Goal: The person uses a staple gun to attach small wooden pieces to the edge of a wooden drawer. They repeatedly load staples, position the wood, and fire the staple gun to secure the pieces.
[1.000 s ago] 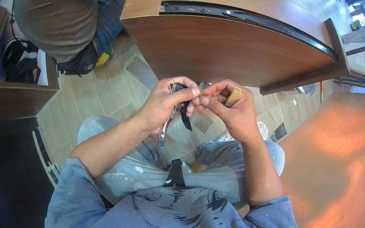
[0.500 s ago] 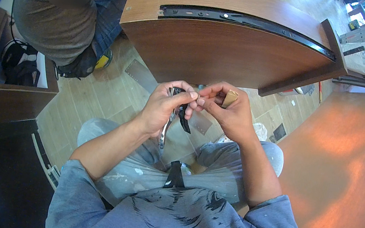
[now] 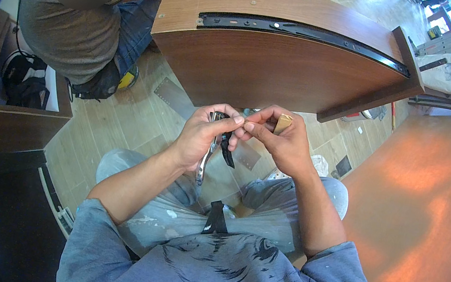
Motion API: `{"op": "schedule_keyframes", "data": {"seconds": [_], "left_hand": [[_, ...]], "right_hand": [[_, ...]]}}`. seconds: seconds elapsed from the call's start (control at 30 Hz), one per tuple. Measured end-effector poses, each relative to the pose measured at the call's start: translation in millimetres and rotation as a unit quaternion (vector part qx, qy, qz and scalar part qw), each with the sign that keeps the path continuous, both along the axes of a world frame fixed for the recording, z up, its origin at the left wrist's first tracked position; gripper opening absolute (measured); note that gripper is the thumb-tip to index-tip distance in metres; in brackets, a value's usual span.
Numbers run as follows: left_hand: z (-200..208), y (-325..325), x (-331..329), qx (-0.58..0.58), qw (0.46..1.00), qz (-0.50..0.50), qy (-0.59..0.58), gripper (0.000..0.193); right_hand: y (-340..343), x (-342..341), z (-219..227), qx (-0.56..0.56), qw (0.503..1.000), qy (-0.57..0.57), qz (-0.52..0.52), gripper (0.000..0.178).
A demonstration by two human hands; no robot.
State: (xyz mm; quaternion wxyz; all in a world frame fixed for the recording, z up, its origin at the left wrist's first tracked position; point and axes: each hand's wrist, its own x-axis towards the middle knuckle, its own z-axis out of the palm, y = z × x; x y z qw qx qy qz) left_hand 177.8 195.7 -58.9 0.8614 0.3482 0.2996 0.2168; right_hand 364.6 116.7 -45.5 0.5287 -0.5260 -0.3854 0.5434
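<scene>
While left grip (image 3: 200,135) clasps tool (image 3: 201,170), right grip (image 3: 285,143) tan piece (image 3: 283,124), compartment (image 3: 17,110) holding black items (image 3: 22,90)

Ahead of the left grip (image 3: 198,136) and right grip (image 3: 288,144) stands a drawer (image 3: 260,67), a rail (image 3: 243,23) on it; a co-worker (image 3: 70,45) sits ahead-left of the left grip, a panel (image 3: 412,221) right of the right grip, the floor (image 3: 113,109) beneath both.

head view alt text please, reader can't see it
A bare left hand and right hand, fingertips close together, hold a silver tool and a small tan piece respectively. Beyond stands wooden furniture with a black rail; another person is at upper left.
</scene>
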Motion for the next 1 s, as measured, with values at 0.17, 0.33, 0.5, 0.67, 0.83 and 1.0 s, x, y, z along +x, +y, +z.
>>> {"op": "schedule_keyframes", "data": {"seconds": [0.17, 0.33, 0.5, 0.67, 0.83, 1.0], "left_hand": [[-1, 0, 1, 0.003, 1.000, 0.003, 0.004, 0.014], [0, 1, 2, 0.012, 1.000, 0.003, 0.016, 0.014], [-4, -1, 3, 0.021, 0.999, 0.033, 0.032, 0.015], [-12, 6, 7, 0.087, 0.991, 0.029, 0.100, 0.013], [-20, 12, 16, 0.115, 0.988, 0.012, 0.106, 0.012], [-27, 16, 25, 0.109, 0.987, -0.001, 0.121, 0.009]], "right_hand": [[-1, 1, 6, -0.036, 0.999, -0.033, 0.000, 0.008], [0, 1, 4, -0.031, 0.999, -0.021, 0.000, 0.007], [1, 6, -4, 0.001, 0.999, -0.035, -0.041, 0.007], [-1, 22, 22, -0.043, 0.969, -0.234, -0.066, 0.008], [25, 34, 106, 0.173, 0.917, -0.344, -0.108, 0.010], [98, 49, 170, 0.205, 0.822, -0.531, -0.013, 0.017]]}}
